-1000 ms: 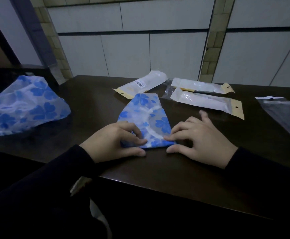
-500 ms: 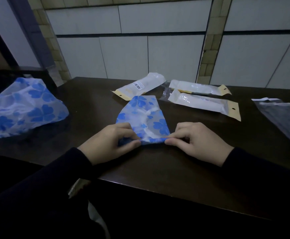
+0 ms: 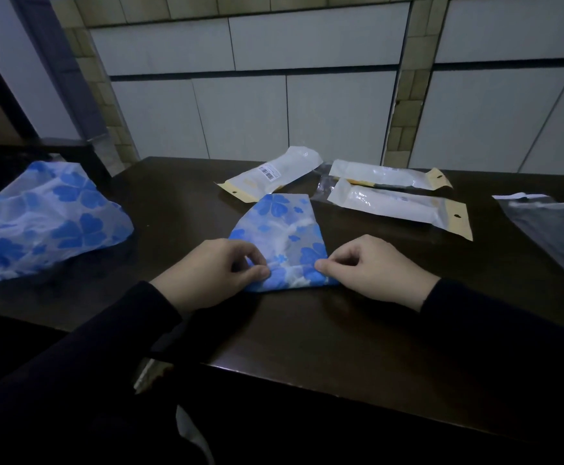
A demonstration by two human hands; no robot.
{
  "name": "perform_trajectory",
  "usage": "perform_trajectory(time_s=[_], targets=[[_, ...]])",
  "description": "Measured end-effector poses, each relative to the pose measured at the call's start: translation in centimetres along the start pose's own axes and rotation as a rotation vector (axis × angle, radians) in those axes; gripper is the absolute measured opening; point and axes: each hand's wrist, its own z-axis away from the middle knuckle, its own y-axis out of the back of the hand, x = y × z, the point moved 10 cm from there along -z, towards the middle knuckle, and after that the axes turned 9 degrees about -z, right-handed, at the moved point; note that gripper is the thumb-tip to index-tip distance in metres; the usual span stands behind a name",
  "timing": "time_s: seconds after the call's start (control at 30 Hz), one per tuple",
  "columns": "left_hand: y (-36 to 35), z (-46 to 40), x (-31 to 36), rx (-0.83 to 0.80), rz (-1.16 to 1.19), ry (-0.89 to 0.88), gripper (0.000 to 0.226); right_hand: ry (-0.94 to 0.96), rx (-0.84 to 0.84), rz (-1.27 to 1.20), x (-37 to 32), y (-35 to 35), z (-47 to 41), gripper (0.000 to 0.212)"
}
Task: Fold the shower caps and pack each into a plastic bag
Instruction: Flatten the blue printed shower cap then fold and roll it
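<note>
Hands pinching a folded shower cap on a dark wooden table.

Left hand [image 3: 210, 273] and right hand [image 3: 371, 270] each pinch a near corner of the blue floral shower cap [image 3: 282, 241] between thumb and curled fingers. Bare table [image 3: 324, 337] lies between the cap and the near edge; three packed plastic bags [image 3: 398, 209] lie just beyond it.

Left hand [image 3: 211, 273]: fingers curled, thumb and forefinger pinching.
Right hand [image 3: 374, 268]: fingers curled, pinching likewise.
Sleeves: dark, reaching both wrists.
</note>
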Motion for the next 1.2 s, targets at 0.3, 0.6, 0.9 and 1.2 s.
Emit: perform_trajectory(time_s=[0.3,0.6,0.9,1.2], targets=[[1.2,0.9,2.2,0.216,-0.147,-0.236,0.009,0.187,0.294,0.325,-2.8,1.2,1.6,0.028],[0.3,2.0,3.4,0.149,-0.105,-0.492,0.034,0.516,0.189,0.418,-5.2,-0.5,2.8,0.044],[0.2,-0.1,1.9,0.03,-0.041,-0.381,0.052,0.364,0.154,0.477,-4.3,-0.4,2.3,0.038],[1.0,-1.6,0.6,0.024,-0.058,-0.192,0.018,0.302,0.217,0.387,-4.1,0.7,0.9,0.037]])
